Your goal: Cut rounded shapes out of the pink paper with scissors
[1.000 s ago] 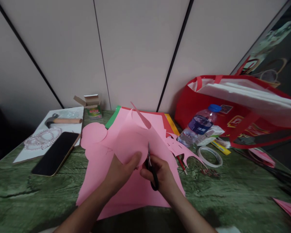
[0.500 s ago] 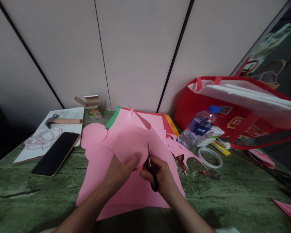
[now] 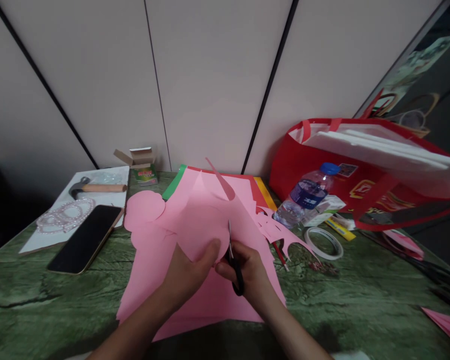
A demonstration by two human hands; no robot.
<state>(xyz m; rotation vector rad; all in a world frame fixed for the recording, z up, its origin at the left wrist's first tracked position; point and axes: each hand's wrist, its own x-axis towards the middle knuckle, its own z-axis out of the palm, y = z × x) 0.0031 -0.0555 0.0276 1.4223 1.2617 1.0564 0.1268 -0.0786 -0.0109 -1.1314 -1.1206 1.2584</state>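
My left hand (image 3: 193, 267) is closed on a piece of pink paper (image 3: 202, 225), thumb on top, holding it above a stack of larger pink sheets (image 3: 206, 305). In my right hand (image 3: 245, 265) is a pair of scissors (image 3: 237, 272) with black handles, its blades pointing away from me at the paper's right edge. A narrow curved strip (image 3: 225, 186) of pink paper stands up beyond the held piece. Rounded pink cut-outs (image 3: 144, 210) lie left of the held paper. Pink scraps with curved cut edges (image 3: 281, 231) are to the right.
At left are a phone (image 3: 86, 240), a hammer (image 3: 101, 188), a bead string (image 3: 65, 215) and an opened small box (image 3: 144, 172). On the right stand a water bottle (image 3: 303, 195), a tape roll (image 3: 323, 243) and a red bag (image 3: 285, 155) by the wall.
The curved pink strip at the back has swung up and stands higher, apart from the pointed corner of the held paper. Both hands stay almost in place.
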